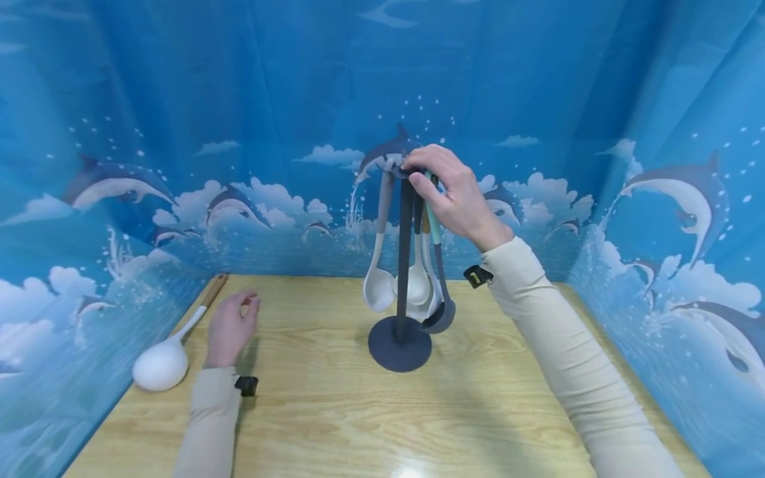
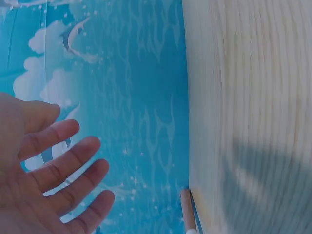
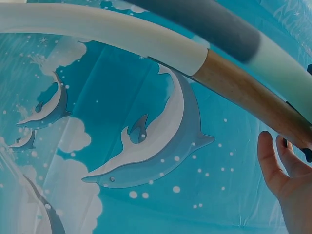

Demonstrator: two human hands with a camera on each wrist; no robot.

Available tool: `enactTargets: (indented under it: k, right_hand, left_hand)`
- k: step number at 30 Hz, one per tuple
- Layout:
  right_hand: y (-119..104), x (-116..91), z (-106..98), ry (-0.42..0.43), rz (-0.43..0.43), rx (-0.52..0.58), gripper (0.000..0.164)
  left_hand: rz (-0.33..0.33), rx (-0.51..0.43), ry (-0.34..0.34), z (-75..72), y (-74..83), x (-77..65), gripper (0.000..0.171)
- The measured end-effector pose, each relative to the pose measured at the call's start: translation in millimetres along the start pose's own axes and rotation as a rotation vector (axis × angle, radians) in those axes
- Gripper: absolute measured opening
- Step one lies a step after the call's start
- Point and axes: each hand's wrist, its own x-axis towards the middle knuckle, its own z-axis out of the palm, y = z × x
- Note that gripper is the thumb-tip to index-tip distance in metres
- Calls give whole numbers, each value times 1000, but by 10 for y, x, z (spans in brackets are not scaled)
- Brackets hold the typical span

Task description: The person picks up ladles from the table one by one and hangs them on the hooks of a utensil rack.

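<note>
A dark utensil stand with a round base stands upright mid-table in the head view. My right hand grips its top, fingers above and thumb below, beside a mint-green handle. Several ladles and spoons hang there, including a grey-handled white spoon and a dark ladle. The right wrist view shows a wooden handle close to my fingertips. My left hand holds nothing, its fingers loosely bent, near a white ladle lying on the table with its wooden handle pointing back.
The pale wooden table ends against blue dolphin-print curtains at the back and both sides. A small black device is strapped at the right wrist, and another at the left.
</note>
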Motion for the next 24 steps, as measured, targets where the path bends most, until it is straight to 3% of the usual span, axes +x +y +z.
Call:
enactTargets:
  k: [6, 16, 20, 24]
  right_hand:
    - [-1, 13, 3, 15, 2, -6, 40]
    - [-20, 4, 12, 11, 14, -19, 37]
    - [-24, -3, 17, 11, 17, -20, 40]
    - [-25, -2, 17, 14, 21, -18, 40]
  left_hand:
    - [-48, 32, -5, -88, -111, 5, 32]
    - [-99, 143, 79, -250, -246, -79, 31]
    - [-218, 225, 68, -328, -303, -113, 33]
    - [-347, 237, 46, -394, -341, -150, 35]
